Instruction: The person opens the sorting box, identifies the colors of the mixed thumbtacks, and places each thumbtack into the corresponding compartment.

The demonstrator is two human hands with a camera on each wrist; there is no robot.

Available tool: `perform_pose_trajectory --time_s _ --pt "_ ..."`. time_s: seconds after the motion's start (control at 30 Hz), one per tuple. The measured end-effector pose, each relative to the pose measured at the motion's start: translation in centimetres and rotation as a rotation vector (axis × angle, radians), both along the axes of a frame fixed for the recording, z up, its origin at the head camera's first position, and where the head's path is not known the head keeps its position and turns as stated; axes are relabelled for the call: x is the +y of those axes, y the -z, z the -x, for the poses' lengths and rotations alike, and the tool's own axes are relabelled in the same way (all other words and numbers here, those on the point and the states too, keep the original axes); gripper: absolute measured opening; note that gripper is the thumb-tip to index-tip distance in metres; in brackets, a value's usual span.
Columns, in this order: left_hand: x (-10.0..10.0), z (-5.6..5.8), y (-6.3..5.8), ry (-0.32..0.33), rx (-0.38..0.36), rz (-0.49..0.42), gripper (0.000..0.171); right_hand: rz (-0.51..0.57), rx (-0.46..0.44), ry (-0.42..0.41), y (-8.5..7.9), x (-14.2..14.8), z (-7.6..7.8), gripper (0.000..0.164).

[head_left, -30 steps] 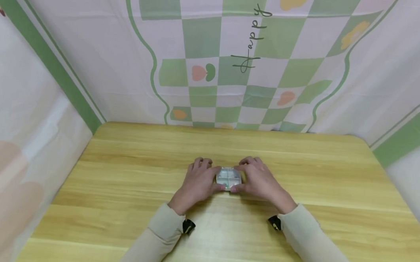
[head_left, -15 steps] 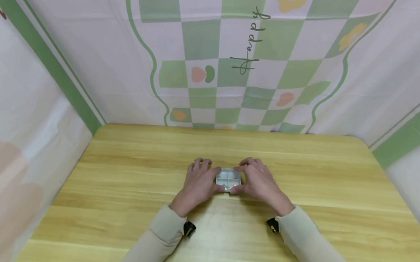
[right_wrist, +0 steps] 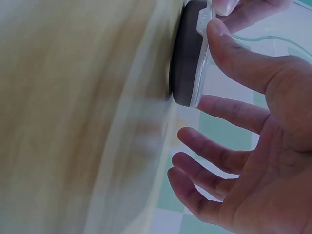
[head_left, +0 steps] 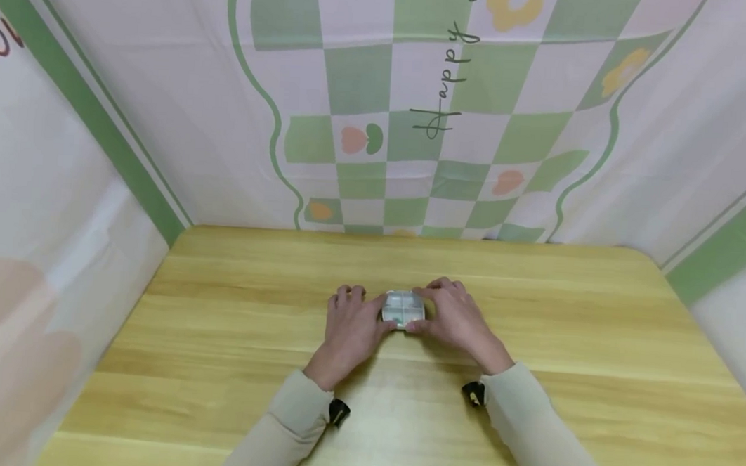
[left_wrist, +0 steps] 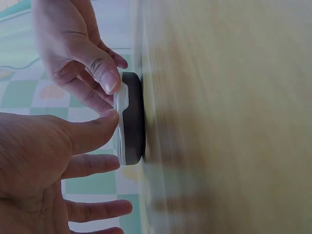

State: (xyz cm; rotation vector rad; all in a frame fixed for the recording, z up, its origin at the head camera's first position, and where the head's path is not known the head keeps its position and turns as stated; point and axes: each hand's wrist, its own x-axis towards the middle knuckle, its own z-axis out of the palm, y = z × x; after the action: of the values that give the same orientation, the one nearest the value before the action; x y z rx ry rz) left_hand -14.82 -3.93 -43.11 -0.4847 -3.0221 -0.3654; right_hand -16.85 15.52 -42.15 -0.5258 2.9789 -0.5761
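A small pill box with four compartments and a clear lid lies flat on the wooden table, between both hands. My left hand holds its left side with thumb and index finger; the other fingers spread beyond it. On the opposite side, my right hand grips it the same way. From the left wrist view, the pill box has a dark body, and both thumbs are at the lid's front tab. In the right wrist view the lid sits on the body. What the compartments contain is too small to tell.
The wooden table stretches around the hands on all sides. Behind it hangs a green-and-white checked cloth, and a pale cloth covers the left side. A small black device is worn at each cuff.
Both hands and the pill box have shifted slightly toward the table's back edge. The head view has tilted a little. Thumbs and index fingers keep their hold on the box.
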Motion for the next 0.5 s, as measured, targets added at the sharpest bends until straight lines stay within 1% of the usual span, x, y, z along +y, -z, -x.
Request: perform_pose_trajectory --time_s 0.2,0.33,0.4,0.43,0.5 --pt "-0.1 0.0 0.1 0.000 -0.002 -0.009 0.057 0.033 -0.022 0.007 0.0 0.2 0.0 0.077" --pt "-0.5 0.0 -0.3 -0.002 -0.028 -0.046 0.057 0.070 -0.019 0.027 -0.5 0.8 0.0 0.081" --pt "-1.0 0.2 -0.6 -0.008 -0.038 -0.080 0.055 0.095 -0.005 0.044 -0.8 1.2 0.0 0.081" --pt "-1.4 0.3 -0.7 -0.012 -0.032 -0.095 0.055 0.108 0.007 0.051 -0.9 1.5 0.0 0.081" --pt "-2.3 0.7 -0.8 -0.021 0.004 -0.124 0.055 0.130 0.040 0.070 -1.1 2.3 -0.1 0.081"
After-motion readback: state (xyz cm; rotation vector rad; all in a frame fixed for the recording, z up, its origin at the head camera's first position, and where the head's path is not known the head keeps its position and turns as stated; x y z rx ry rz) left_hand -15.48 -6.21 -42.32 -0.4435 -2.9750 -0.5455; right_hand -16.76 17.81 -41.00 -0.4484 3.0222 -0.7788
